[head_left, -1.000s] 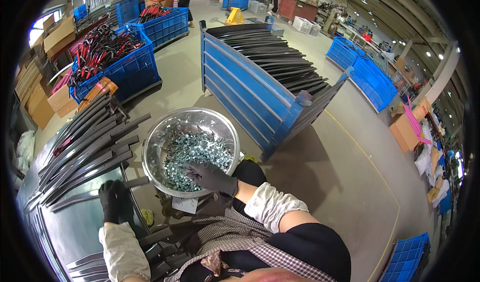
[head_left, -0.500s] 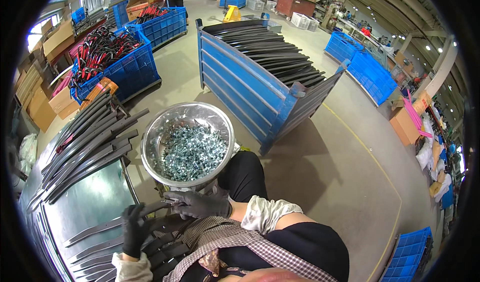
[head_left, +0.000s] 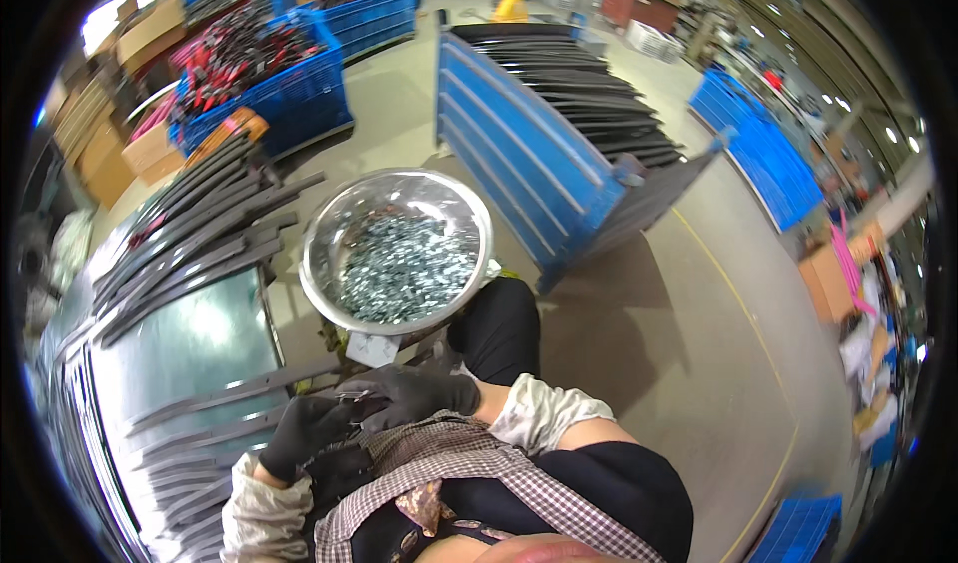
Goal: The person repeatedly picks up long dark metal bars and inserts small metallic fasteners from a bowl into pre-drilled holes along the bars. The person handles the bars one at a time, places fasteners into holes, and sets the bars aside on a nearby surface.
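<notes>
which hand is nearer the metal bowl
Right. In the picture, the right hand is just below the metal bowl; the left hand is farther from it, lower and to the left.

1 head-worn fisheye view, downward and wide

White glare on the tabletop, motion blur, fisheye-curved edges.

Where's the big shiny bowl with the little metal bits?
In the head view, the shiny bowl is left of centre, beyond the gloved right hand, between the dark strips on its left and the big blue bin on its right.
</notes>
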Demonstrator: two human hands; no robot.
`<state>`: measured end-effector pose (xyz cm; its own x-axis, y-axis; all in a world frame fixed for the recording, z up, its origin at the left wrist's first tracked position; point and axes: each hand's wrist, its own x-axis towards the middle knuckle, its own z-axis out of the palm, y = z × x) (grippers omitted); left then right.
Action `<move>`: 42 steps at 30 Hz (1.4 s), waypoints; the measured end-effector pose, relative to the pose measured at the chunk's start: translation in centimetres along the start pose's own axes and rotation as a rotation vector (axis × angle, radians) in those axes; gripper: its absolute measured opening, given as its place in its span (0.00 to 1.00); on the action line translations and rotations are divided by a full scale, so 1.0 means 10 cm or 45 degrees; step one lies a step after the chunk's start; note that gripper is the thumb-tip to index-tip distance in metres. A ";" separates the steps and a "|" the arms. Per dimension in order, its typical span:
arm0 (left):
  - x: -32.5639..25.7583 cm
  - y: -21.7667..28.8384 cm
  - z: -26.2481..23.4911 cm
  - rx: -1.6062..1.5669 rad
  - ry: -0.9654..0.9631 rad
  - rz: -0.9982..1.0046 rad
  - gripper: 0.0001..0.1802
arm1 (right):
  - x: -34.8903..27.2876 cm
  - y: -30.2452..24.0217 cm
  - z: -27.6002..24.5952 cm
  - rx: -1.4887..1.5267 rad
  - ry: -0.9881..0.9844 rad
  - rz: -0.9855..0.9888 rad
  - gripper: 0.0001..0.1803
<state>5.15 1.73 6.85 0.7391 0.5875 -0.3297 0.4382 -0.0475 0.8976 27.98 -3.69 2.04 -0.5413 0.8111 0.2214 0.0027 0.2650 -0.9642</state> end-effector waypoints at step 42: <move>0.30 -0.98 -0.66 0.957 0.466 0.417 0.23 | 0.12 0.76 -0.13 -0.771 0.365 -0.018 0.23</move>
<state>-0.35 9.29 -1.02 0.7329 0.6660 0.1388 0.5481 -0.6989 0.4596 28.46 0.01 -4.87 -0.3003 0.8896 0.3441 0.5138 0.4548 -0.7274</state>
